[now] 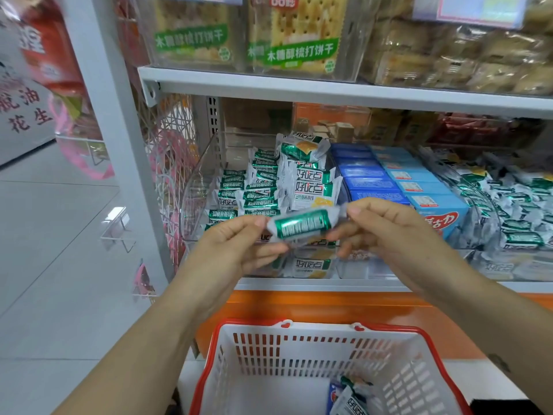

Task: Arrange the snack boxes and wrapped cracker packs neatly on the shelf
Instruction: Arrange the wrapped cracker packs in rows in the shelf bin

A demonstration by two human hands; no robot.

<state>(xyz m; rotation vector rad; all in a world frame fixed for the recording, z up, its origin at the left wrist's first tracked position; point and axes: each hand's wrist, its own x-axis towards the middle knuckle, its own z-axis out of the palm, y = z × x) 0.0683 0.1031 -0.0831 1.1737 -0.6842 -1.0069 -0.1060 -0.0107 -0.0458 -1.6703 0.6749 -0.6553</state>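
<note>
Pinching crinkly foil cracker pack (302,224) ends: left hand (236,247); right hand (389,226).

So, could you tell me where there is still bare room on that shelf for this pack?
The pack could go in the left bin's rear-left corner, which looks bare, behind the low pack rows and left of the tall stack. The blue boxes and the right bin are crowded.

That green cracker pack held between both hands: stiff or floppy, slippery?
Probably fairly stiff: the cracker pack does not sag between left hand and right hand, pinched only at its ends. The glossy wrapper looks slippery. Likely light, contents breakable.
</note>
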